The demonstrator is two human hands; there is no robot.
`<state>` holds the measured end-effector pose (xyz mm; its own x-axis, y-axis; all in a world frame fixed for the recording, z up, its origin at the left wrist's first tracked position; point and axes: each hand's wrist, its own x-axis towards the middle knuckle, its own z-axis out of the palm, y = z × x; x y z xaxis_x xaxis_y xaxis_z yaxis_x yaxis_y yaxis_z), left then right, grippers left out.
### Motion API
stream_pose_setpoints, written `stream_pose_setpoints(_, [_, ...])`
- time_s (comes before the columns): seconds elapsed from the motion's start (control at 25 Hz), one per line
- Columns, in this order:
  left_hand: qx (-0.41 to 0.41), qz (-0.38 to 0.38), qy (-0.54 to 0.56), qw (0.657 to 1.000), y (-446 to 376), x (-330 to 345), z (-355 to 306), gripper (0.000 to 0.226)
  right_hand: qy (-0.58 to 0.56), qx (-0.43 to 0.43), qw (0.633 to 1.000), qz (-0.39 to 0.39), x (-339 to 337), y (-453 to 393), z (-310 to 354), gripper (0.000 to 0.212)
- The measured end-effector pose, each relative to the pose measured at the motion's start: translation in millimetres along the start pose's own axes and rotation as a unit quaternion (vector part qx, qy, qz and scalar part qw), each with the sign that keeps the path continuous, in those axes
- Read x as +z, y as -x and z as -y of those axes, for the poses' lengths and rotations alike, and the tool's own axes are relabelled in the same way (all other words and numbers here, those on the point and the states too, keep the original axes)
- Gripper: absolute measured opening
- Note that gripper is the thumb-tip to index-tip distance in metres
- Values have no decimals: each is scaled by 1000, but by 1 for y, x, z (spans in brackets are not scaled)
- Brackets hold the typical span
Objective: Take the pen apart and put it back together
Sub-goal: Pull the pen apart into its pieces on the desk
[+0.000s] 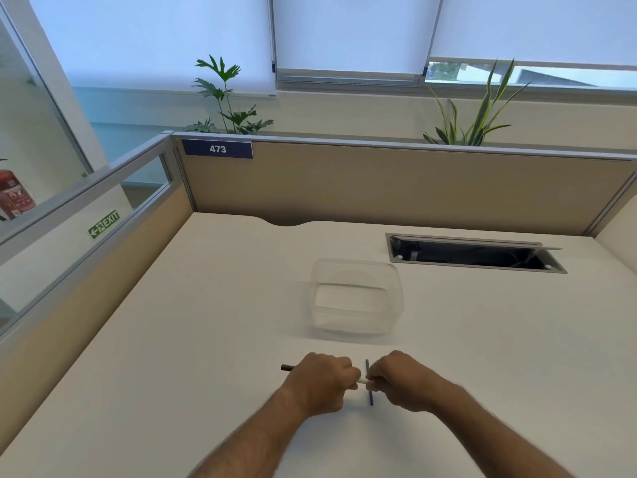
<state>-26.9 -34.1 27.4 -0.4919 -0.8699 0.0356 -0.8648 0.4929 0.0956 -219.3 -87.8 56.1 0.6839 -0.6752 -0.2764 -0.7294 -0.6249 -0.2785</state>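
Note:
Both hands meet over the near middle of the white desk (206, 322). My left hand (320, 382) is closed around the pen; its dark end (286, 367) sticks out to the left. A short white stretch of the pen (361, 380) shows between the two fists. My right hand (401, 381) grips that same pen at its right end. A thin dark stick-like part (369, 391) lies on the desk, crosswise just under the gap between the hands. Most of the pen is hidden inside the fists.
A clear plastic container (356, 298) stands on the desk just beyond the hands. An open cable hatch (475, 253) is set into the desk at the back right. Beige partition walls (379, 181) close the desk at the back and left.

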Motion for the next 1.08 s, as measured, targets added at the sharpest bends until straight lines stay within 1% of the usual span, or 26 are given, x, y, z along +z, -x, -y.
stream_pose_setpoints(0.12, [-16,11,6,1000,-2,1,-3,18,28,10,999,-28,-2,0,-1,16])
stream_pose_setpoints(0.28, [-42,51,35,997,-8,-5,-3,25,53,24,996,-64,-2,1,-1,11])
stream_pose_setpoints(0.36, [-52,70,50,995,-10,-6,-3,27,55,48,994,-84,-2,3,-1,12])
stream_pose_setpoints(0.48, [-56,81,60,993,-12,-7,-5,23,45,72,990,-109,-1,4,3,10])
stream_pose_setpoints(0.52, [-56,80,66,993,-12,-8,-4,22,42,77,990,-114,0,4,4,12])
stream_pose_setpoints(0.56, [-56,77,74,993,-13,-10,-4,20,32,80,990,-115,-1,4,5,20])
stream_pose_setpoints(0.64, [-56,61,95,992,-13,-12,-2,16,-3,70,993,-96,-2,6,4,36])
stream_pose_setpoints(0.72, [-61,39,113,991,-12,-13,0,22,-27,51,998,-40,-6,8,3,50])
stream_pose_setpoints(0.76, [-63,33,114,991,-11,-14,2,27,-24,39,999,-8,-8,8,3,47])
stream_pose_setpoints(0.88, [-50,40,84,994,-12,-16,5,39,-3,6,999,45,-11,6,4,23])
stream_pose_setpoints(0.92, [-42,40,72,996,-12,-15,5,39,-1,1,998,57,-11,6,5,20])
stream_pose_setpoints(1.0, [-30,36,60,997,-13,-14,3,30,10,-5,997,73,-11,4,4,21])
stream_pose_setpoints(1.08, [-34,30,69,997,-13,-13,0,20,34,-2,997,63,-12,3,3,22])
